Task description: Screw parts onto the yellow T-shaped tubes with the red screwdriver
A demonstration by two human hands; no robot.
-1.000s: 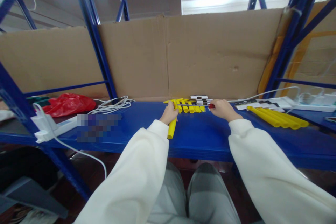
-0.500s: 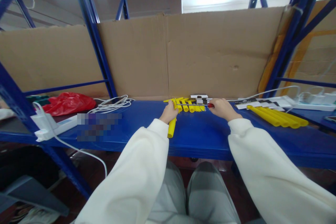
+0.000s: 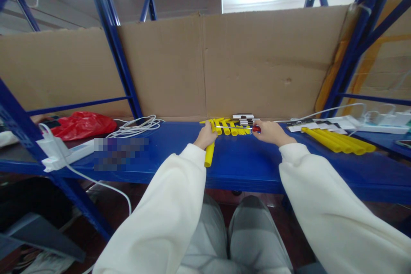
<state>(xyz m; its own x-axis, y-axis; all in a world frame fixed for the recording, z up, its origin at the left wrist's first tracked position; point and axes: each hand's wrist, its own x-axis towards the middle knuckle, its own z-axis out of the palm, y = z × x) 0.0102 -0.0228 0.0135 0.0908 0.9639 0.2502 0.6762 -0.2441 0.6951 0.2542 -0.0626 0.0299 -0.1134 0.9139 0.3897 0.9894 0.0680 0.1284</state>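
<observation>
White power strip (image 3: 75,154) at far left of the blue table (image 3: 250,162), red plastic bag (image 3: 85,125) behind it, then a loose bundle of white cable (image 3: 140,126). Left hand (image 3: 204,137) came next: its fingers were curled around a yellow tube (image 3: 209,157), gripping it partway along. Tube's near end stuck out below the fingers, toward the table's front edge; some yellow showed just past the fingertips too — couldn't tell if same piece. Right of that hand, a row of short yellow pieces (image 3: 233,130) lay on the table, with a small black-and-white stack (image 3: 243,117) behind. A red-handled screwdriver (image 3: 257,129) ran across, in front of that row: thin metal shaft pointed left, its end at the left hand's fingers; contact with the tube too small to tell. Right hand (image 3: 269,132) had its fingers pinching the red handle, which poked out left of them. Farther right, well apart from both hands — longer yellow tubes (image 3: 338,141) side by side, black-and-white strips (image 3: 327,126) just behind.
</observation>
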